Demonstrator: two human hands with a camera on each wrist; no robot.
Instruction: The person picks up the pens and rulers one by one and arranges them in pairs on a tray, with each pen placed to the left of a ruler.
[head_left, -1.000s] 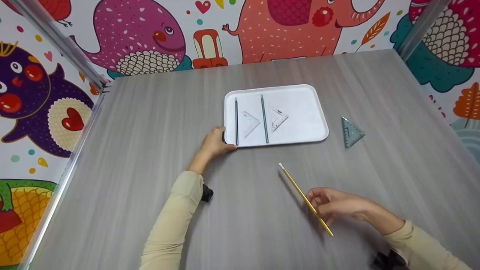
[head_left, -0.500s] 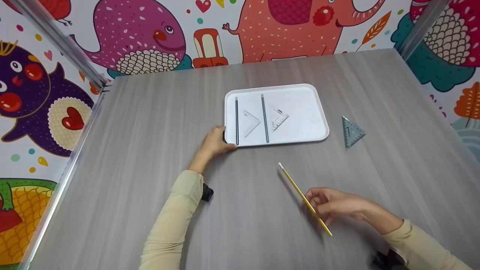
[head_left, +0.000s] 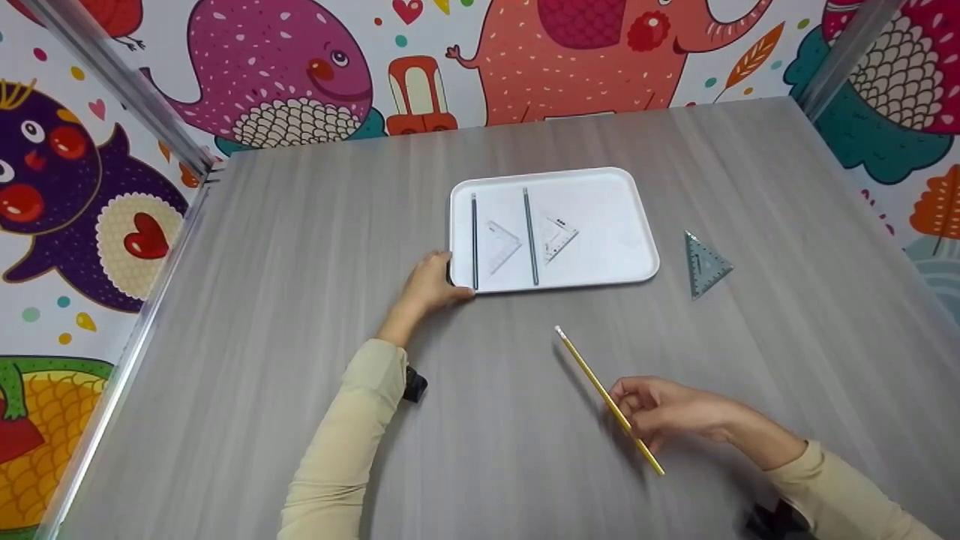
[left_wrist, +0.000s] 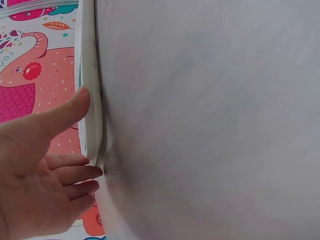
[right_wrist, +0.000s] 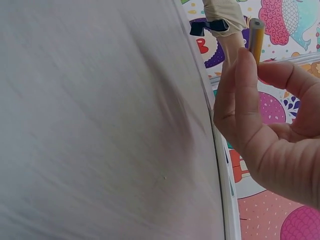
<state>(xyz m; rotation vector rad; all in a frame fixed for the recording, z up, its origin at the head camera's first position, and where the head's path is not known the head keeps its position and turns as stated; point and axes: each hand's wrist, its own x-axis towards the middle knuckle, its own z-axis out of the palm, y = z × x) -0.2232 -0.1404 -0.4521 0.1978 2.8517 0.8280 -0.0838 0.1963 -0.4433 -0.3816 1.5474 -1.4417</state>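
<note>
My right hand [head_left: 671, 409] pinches a yellow pencil [head_left: 589, 367] between thumb and fingers, just above the table. The pencil's white eraser end points toward the tray, and its near end shows in the right wrist view [right_wrist: 256, 40]. At the near left corner of a white tray [head_left: 611, 225], my left hand [head_left: 433, 286] holds the rim, thumb along the front edge and fingers at the left side. The tray carries a dark pencil [head_left: 474, 240], a clear set square [head_left: 504, 246], a grey-green pencil [head_left: 530, 236] and another clear set square [head_left: 559, 238].
A grey-green translucent set square [head_left: 705, 266] lies on the wood-grain table [head_left: 315, 217], right of the tray. Panels with cartoon animals [head_left: 285, 71] stand along the back and sides, with metal posts at the corners.
</note>
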